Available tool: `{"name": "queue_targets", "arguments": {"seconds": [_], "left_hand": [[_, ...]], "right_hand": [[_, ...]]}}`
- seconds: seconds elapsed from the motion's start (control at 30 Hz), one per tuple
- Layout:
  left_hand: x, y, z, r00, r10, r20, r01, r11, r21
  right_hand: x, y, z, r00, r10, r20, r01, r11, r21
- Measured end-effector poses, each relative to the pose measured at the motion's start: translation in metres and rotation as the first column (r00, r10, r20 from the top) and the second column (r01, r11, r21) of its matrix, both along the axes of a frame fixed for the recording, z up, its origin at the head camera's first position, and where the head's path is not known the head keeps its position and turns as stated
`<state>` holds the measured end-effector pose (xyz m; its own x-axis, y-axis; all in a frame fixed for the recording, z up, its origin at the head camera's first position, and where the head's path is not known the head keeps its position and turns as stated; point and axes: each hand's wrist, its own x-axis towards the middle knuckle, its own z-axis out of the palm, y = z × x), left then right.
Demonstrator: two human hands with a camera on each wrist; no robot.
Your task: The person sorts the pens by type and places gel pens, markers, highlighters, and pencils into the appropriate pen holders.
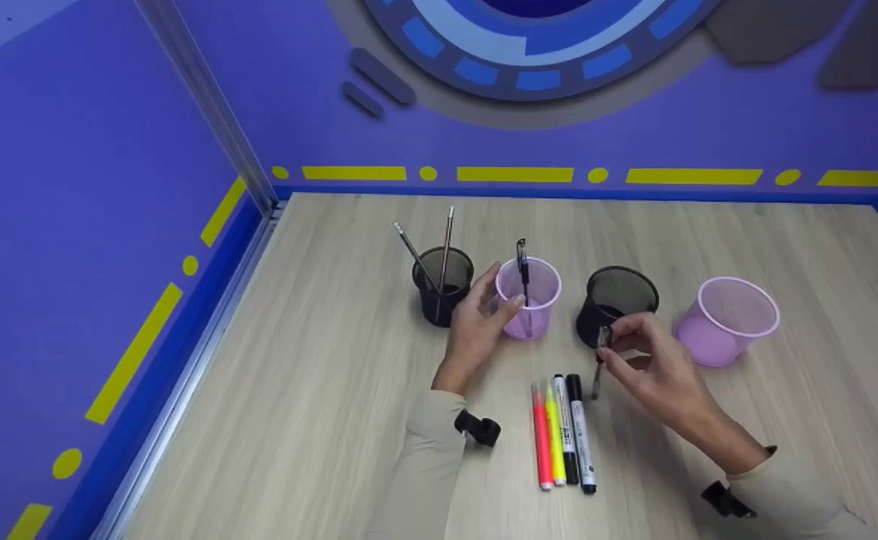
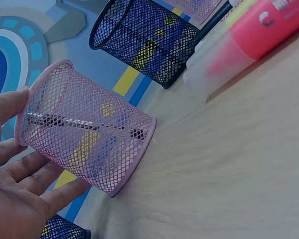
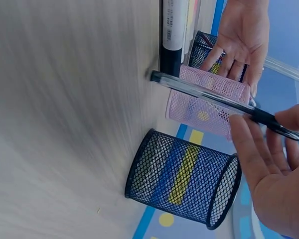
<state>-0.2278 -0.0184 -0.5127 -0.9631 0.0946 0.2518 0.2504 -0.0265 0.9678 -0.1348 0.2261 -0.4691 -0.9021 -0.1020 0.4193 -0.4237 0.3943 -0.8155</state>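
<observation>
Here is the left hand (image 1: pixel 476 330) at the left pink mesh cup (image 1: pixel 536 324), thumb on the rim and fingers spread round the side, holding it where it stands upright on the pale wooden table (image 1: pixel 296 375). A black pen (image 1: pixel 522 259) stands inside that cup, its capped end above the rim. Across to the right hand (image 1: pixel 663 375), and it has a clear-barrelled pen (image 3: pixel 204 93) pinched by one end between thumb and fingertips — the pen slants down in front of the right black mesh cup (image 1: pixel 588 322), outside it, lower end toward the table, though whether it touches the wood cannot be told. Farther right, the right pink mesh cup (image 1: pixel 705 337) stands near that hand. On the far left, just beside the left hand, the left black mesh cup (image 1: pixel 430 307) carries two pencils (image 1: pixel 447 240), leaning apart. Between the forearms, four in a row: a pink highlighter (image 1: pixel 543 442), a yellow highlighter (image 1: pixel 555 435) and two black-and-white markers (image 1: pixel 581 435), all lying side by side. Beige sleeves (image 1: pixel 420 457) cover both arms, and behind it all rises a blue wall (image 1: pixel 319 135) with yellow dashes and dots.
</observation>
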Motion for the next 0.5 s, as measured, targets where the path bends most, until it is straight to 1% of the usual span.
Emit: {"name": "queue_targets", "arguments": {"seconds": [0.23, 0.37, 0.5], "left_hand": [[0.000, -0.001, 0.000, 1.000, 0.005, 0.000, -0.005, 1.000, -0.022], [0.000, -0.001, 0.000, 1.000, 0.011, 0.013, -0.010, 0.999, -0.033], [0.001, -0.001, 0.000, 1.000, 0.013, 0.020, -0.013, 0.999, -0.037]], "right_hand": [[0.002, 0.001, -0.009, 0.998, 0.036, -0.055, -0.038, 0.998, -0.040], [0.003, 0.001, -0.015, 0.998, 0.043, -0.053, -0.046, 0.998, -0.052], [0.005, 0.001, -0.020, 0.999, 0.040, -0.031, -0.042, 0.998, -0.050]]}}
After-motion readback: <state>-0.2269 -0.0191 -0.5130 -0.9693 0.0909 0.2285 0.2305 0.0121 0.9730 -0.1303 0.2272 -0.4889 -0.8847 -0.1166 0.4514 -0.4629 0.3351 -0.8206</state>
